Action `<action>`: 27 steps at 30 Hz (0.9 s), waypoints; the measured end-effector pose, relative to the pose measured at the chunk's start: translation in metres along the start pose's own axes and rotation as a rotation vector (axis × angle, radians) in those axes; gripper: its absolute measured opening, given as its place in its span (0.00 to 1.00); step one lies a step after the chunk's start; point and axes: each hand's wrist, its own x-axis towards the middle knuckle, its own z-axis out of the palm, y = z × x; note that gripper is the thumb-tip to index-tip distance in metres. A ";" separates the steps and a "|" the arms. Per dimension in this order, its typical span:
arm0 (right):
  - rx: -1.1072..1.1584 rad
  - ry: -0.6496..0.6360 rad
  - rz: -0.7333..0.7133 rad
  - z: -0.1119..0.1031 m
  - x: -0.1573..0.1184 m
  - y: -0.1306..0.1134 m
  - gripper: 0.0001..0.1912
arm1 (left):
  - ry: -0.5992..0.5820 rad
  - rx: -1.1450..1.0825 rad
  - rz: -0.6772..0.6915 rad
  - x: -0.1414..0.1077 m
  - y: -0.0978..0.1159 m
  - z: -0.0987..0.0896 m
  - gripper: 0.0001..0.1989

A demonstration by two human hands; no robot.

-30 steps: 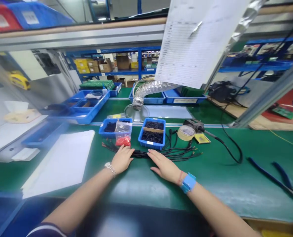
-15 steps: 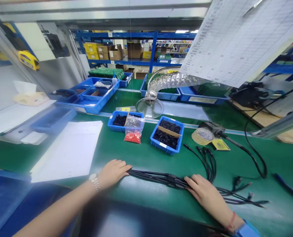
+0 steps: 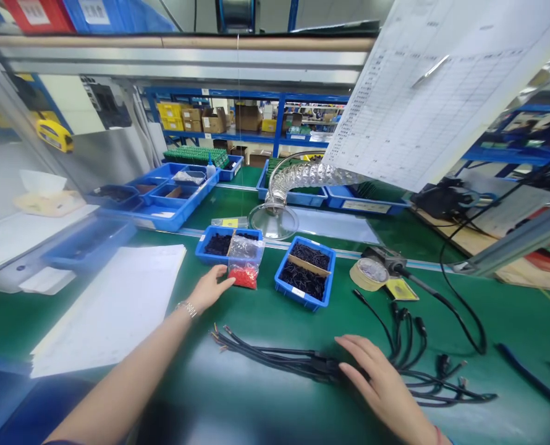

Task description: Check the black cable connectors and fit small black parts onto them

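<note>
Your right hand (image 3: 377, 377) lies open, fingers spread, on the black cable harness (image 3: 298, 361), not closed around it. The harness rests on the green table (image 3: 502, 321), its bare wire ends pointing left. Your left hand (image 3: 205, 292) is open and empty, fingertips just beside the clear bag of red parts (image 3: 243, 276). The blue bin of black parts (image 3: 305, 276) stands right of that bag.
</note>
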 end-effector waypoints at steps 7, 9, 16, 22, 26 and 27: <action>0.224 -0.010 -0.086 0.001 0.042 -0.044 0.15 | 0.011 -0.205 -0.039 0.029 -0.007 0.024 0.17; 0.293 -0.029 -0.081 -0.005 0.053 -0.050 0.15 | -0.027 -0.264 0.000 0.020 0.000 0.024 0.15; 0.653 0.086 0.042 0.004 0.115 -0.070 0.24 | -0.217 -0.391 0.170 -0.021 0.030 0.033 0.10; 0.762 0.021 -0.016 0.011 0.148 -0.083 0.15 | -0.298 -0.417 0.230 -0.027 0.028 0.040 0.14; 0.762 -0.066 0.035 0.011 0.151 -0.085 0.15 | -0.362 -0.299 0.271 -0.025 0.025 0.036 0.14; 0.780 -0.076 0.070 0.013 0.150 -0.084 0.15 | -0.352 -0.269 0.254 -0.025 0.024 0.035 0.12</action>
